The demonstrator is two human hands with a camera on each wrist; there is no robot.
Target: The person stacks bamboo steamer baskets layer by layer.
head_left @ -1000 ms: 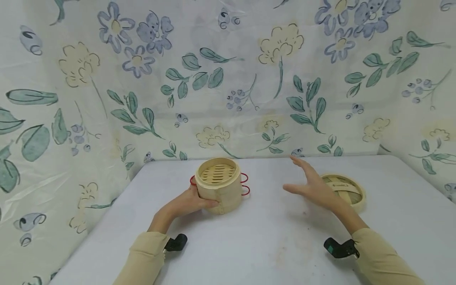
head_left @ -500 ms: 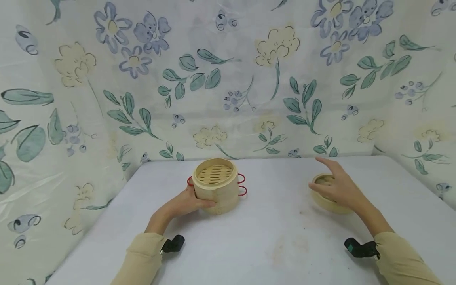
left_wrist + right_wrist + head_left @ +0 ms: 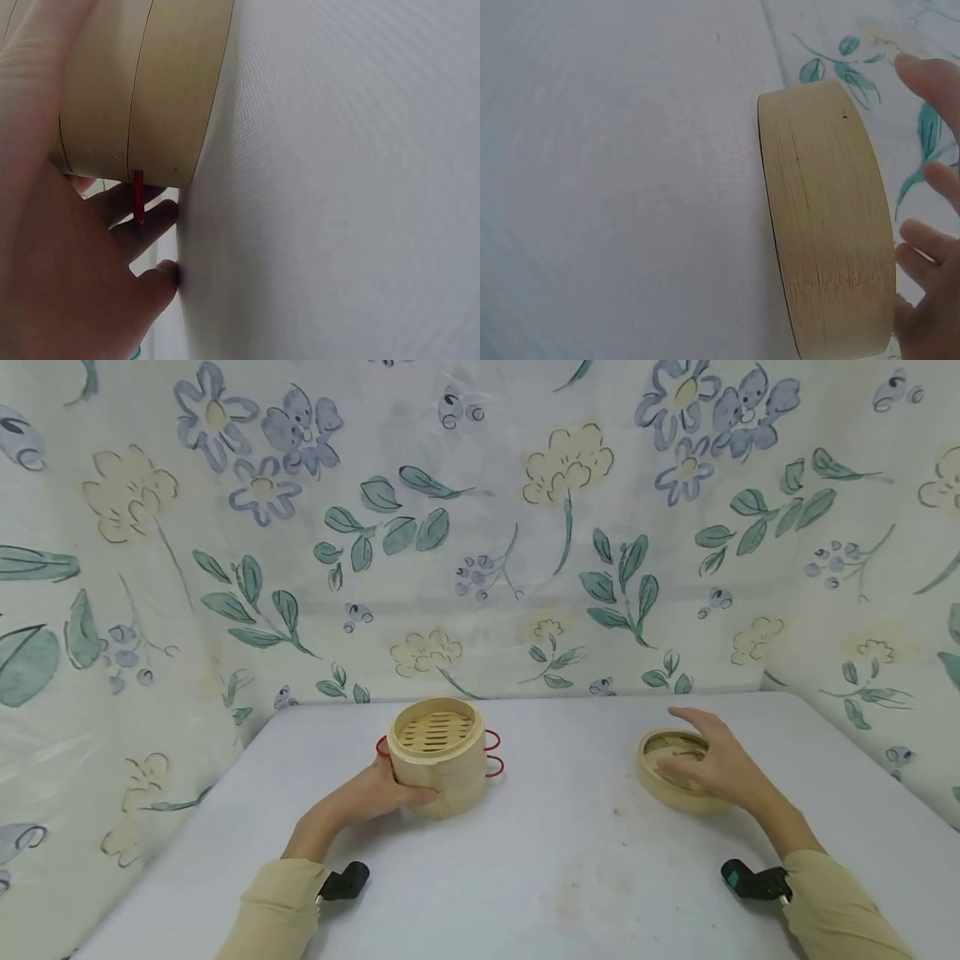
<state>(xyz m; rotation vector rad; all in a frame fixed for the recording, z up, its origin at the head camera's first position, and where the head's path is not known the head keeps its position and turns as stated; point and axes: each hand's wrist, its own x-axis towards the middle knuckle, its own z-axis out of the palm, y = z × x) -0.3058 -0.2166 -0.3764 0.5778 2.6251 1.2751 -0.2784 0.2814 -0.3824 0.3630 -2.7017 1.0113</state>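
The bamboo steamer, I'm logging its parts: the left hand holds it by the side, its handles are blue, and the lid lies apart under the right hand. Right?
Not quite: the handles are red, not blue, as the head view shows. The rest stands: the left hand holds the bamboo steamer by its side, and the lid lies apart on the table under the right hand.

Both forearms reach forward in beige sleeves, each with a small black camera mount at the wrist. The left hand (image 3: 375, 792) lies low and to the left, palm turned inward, its thumb stretched along the near side and its fingers (image 3: 154, 225) curled round behind. The right hand (image 3: 716, 764) is held out to the right, palm down, wrist slightly raised. Its fingers (image 3: 930, 240) are spread and gently bent, the tips apart from one another, the forefinger reaching farthest.
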